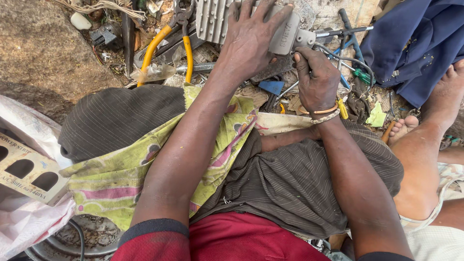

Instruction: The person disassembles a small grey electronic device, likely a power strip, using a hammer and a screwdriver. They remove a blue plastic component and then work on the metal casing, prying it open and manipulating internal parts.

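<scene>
While left hand (251,41) covers grey finned casing (217,19), right hand (316,79) fisted, grip hidden

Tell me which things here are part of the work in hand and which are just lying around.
In hand:
left hand pressing on the grey finned metal casing
right hand fisted beside it, any tool hidden

Lying about:
yellow-handled cutters
blue cloth
green-handled screwdriver

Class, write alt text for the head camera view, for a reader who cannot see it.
A seated person's left hand presses down on a grey ribbed metal casing, while the right hand grips something at its edge, hidden by the fist. Yellow-handled pliers, scrap and tools lie on the ground beyond; another person's bare foot rests at right.
</scene>
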